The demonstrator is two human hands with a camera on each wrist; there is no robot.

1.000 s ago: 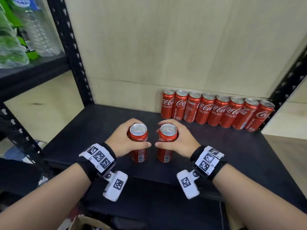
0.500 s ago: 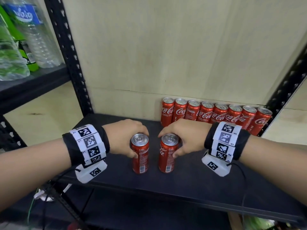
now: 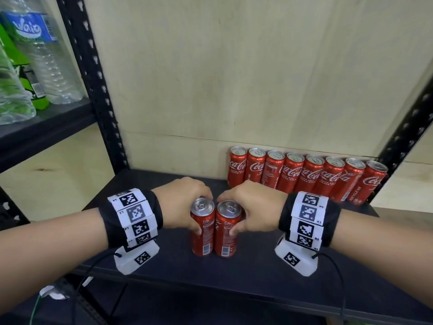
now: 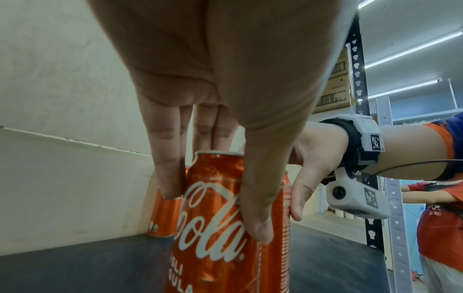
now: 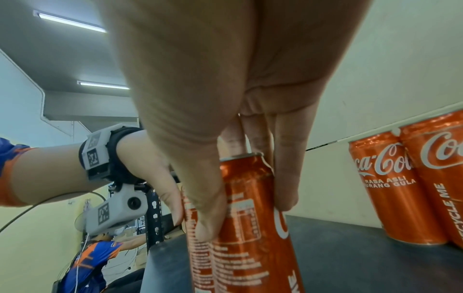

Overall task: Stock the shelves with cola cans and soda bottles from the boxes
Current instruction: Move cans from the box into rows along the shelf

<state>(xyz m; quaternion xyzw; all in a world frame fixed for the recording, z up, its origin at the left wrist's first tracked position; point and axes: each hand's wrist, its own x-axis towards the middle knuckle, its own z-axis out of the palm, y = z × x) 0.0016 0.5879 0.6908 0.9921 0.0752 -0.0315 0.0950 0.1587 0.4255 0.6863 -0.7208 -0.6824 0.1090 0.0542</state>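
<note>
Fingers curled over upright, touching cans

The black shelf carries a row of eight upright cola cans at one o'clock along its back edge, and two touching upright cans at center.

A clear water bottle with a blue label stands on the far-left upper shelf beside a green-labelled bottle. A cardboard box sits high on the right. Another person in a red shirt stands at right.
</note>
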